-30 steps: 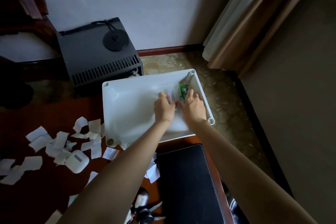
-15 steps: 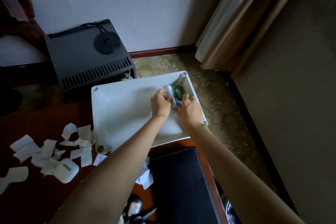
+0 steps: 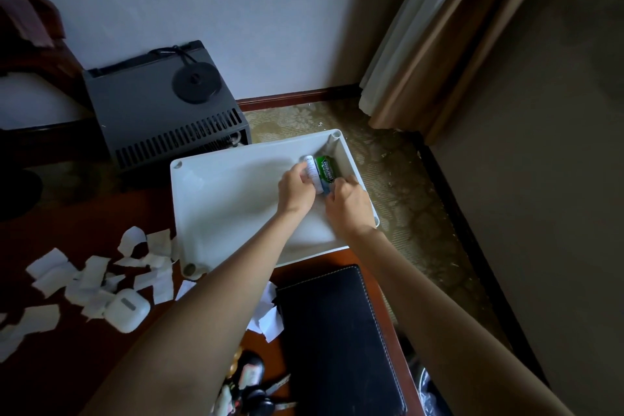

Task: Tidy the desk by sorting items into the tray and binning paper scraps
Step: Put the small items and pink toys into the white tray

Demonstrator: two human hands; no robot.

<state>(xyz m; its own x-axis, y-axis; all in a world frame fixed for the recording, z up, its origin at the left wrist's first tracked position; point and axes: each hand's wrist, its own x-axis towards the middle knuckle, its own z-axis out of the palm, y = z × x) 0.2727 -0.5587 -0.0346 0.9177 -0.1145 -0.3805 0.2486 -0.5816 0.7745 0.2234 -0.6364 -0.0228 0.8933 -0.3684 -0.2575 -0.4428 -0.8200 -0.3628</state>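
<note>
1. The left hand [image 3: 297, 187] grips a white tube [image 3: 311, 173] in the far right corner of the tray [image 3: 175, 203].
2. The right hand [image 3: 349, 204], fingers curled, touches the green gum pack [image 3: 327, 168] beside the tube; whether it grips cannot be told.
3. Paper scraps [image 3: 91, 275] lie on the desk [image 3: 67, 223], left of the tray.

You see a smooth white plastic tray [image 3: 236, 199], glossy green gum pack [image 3: 326, 168], polished wooden desk [image 3: 84, 213], grained black leather folder [image 3: 337, 331].
</note>
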